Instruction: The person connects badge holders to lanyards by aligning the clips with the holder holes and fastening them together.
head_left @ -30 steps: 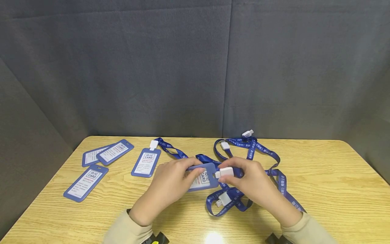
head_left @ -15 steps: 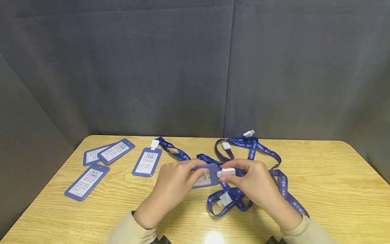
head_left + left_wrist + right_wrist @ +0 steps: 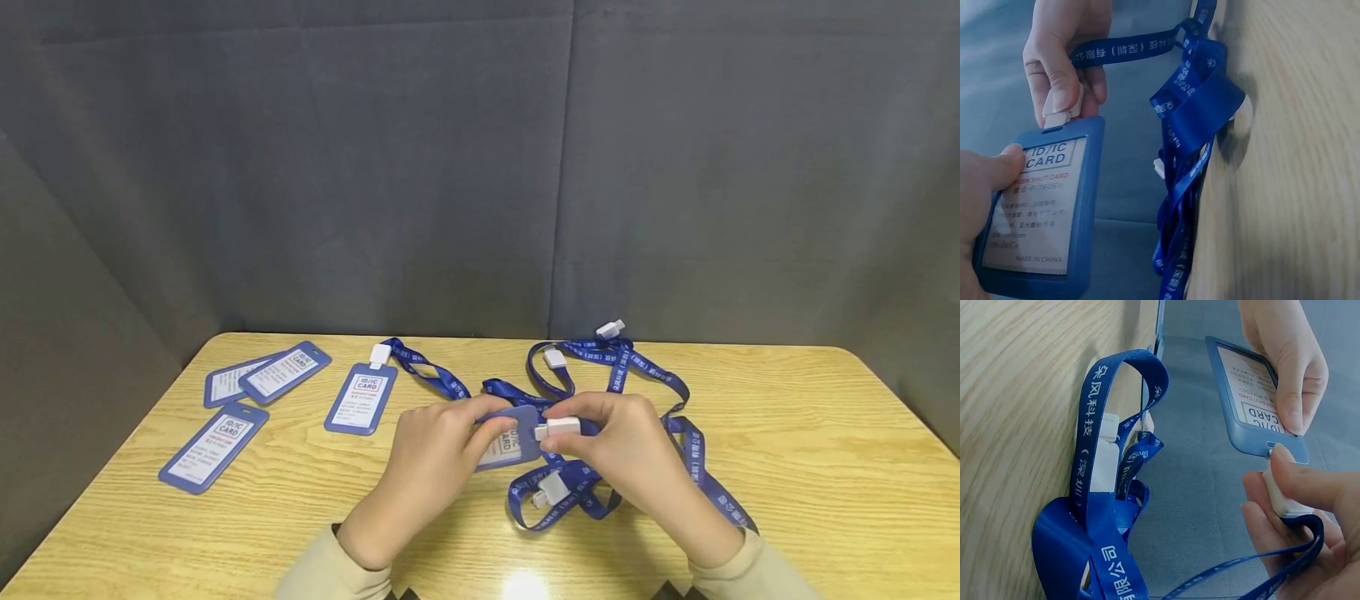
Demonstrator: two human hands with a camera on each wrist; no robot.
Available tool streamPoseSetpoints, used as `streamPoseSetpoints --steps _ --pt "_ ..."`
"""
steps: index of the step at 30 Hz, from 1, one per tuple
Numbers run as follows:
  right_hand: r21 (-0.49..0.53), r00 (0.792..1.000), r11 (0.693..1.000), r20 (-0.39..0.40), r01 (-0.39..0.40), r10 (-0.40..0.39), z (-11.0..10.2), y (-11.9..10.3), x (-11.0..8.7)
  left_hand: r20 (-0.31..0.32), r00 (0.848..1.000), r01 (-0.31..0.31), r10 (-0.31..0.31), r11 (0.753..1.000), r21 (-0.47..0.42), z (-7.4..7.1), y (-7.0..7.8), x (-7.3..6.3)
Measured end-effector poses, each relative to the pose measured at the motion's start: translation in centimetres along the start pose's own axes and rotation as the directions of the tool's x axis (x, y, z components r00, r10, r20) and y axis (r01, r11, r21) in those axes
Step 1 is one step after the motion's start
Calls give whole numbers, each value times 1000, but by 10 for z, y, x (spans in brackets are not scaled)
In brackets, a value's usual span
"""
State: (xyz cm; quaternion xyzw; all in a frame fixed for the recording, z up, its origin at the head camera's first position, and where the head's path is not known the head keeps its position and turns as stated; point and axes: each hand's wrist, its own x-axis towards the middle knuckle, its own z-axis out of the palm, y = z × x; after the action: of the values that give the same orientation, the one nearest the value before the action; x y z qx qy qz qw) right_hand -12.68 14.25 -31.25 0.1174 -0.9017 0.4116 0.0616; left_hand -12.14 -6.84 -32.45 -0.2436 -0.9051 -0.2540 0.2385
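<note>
My left hand (image 3: 442, 442) pinches a blue ID badge holder (image 3: 529, 427) between thumb and fingers. It is raised off the table, its slotted end toward the right hand. My right hand (image 3: 633, 437) pinches the white clip (image 3: 562, 427) of a blue lanyard. In the left wrist view the clip's narrow tip (image 3: 1055, 119) meets the slot of the holder (image 3: 1088, 181). Whether the tip passes through the slot I cannot tell. From the clip, the lanyard strap (image 3: 1310, 534) trails through the right hand in the right wrist view.
Several blue lanyards with white clips (image 3: 552, 489) lie tangled under and behind the right hand. At the left lie loose badge holders (image 3: 213, 448), two of them overlapping (image 3: 285, 373). One badge holder (image 3: 360, 400) with a lanyard attached lies back left. A grey curtain (image 3: 420, 167) stands behind the table.
The left hand and badge holder have shifted slightly right, and the holder has turned a little. The right hand with the clip has shifted slightly right too. Things on the table look the same.
</note>
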Motion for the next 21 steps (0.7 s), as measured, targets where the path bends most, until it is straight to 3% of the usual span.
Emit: streamPoseSetpoints --steps 9,21 --pt "-22 999 1000 39 -15 16 0 -2 1 -21 1000 3 -4 999 -34 7 -3 -4" --pt "-11 999 1000 34 -8 9 2 -1 -1 -37 999 -29 27 998 -61 13 -5 -4"
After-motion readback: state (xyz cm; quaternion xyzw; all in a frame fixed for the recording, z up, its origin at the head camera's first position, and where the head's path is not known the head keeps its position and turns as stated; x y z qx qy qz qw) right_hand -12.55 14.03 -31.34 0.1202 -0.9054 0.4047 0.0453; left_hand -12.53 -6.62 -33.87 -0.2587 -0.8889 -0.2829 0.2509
